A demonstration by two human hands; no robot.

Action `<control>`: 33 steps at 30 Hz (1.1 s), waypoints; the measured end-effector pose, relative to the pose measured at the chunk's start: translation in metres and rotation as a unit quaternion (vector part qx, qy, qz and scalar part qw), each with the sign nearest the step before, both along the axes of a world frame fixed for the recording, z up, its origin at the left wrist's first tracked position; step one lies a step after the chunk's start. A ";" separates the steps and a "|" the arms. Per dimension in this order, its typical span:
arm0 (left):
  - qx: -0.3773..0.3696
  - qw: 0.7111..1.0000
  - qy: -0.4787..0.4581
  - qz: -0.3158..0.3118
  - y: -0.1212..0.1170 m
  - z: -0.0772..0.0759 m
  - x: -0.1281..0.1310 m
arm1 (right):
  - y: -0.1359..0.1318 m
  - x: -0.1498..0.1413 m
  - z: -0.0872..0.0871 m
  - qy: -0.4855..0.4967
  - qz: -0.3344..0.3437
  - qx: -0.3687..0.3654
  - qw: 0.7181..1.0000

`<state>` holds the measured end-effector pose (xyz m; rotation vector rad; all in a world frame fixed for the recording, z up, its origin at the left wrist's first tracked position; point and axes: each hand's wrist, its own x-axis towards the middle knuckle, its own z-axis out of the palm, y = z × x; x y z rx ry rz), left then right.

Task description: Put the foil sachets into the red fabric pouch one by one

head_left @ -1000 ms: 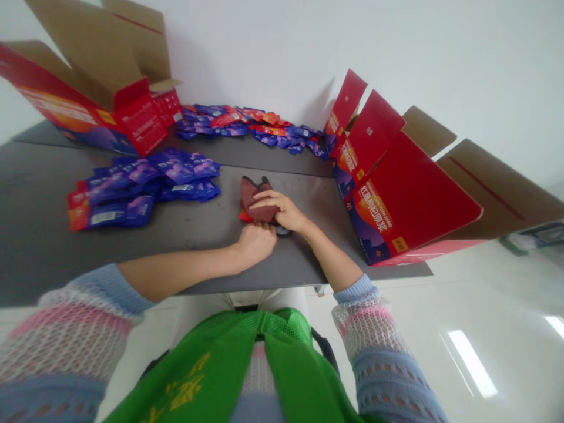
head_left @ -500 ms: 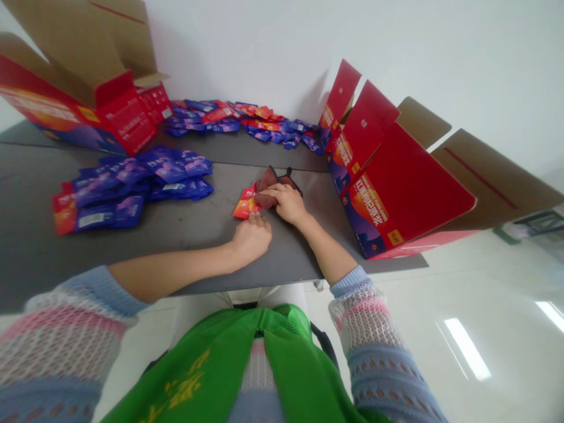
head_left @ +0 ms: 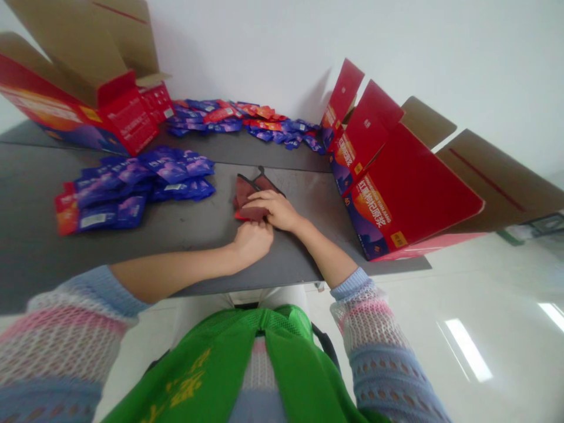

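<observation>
Right hand: my right hand (head_left: 275, 210) lies over the brown cloth (head_left: 245, 191), holding it down with its fingers stretched leftward across it.
Left hand: my left hand (head_left: 254, 239) is curled narrow at the cloth's near edge, just beside the right; its fingertips are hidden, so I cannot tell whether they grip anything.
Cloth: bunched under my right hand, black-edged, its far corners raised.
Red packet: 1 red packet (head_left: 241, 216) shows as a thin strip under the cloth's near left edge, on the grey table (head_left: 189, 220).
Blue packets: a layered heap of blue packets (head_left: 145, 182) lies to the left, with 1 red-and-orange packet (head_left: 67, 214) at its left end.
Back row: more blue and red packets (head_left: 211, 117) lie along the white wall (head_left: 247, 47).
Boxes: 1 open red box (head_left: 127, 120) stands far left; a row of red boxes (head_left: 370, 202), flaps up, stands on the right.
</observation>
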<state>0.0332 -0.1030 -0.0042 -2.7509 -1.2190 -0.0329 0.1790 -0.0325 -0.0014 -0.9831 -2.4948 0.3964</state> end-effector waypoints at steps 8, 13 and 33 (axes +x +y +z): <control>-0.004 1.000 -0.018 0.015 0.006 0.012 -0.010 | 0.015 0.019 -0.004 -0.068 -0.178 0.006 0.982; -0.015 0.990 -0.131 0.051 0.046 0.035 -0.038 | 0.023 0.031 -0.007 -0.074 -0.221 0.004 0.972; -0.164 0.943 -0.290 -0.020 0.063 0.001 -0.029 | 0.035 0.047 -0.019 0.107 -0.227 0.042 0.967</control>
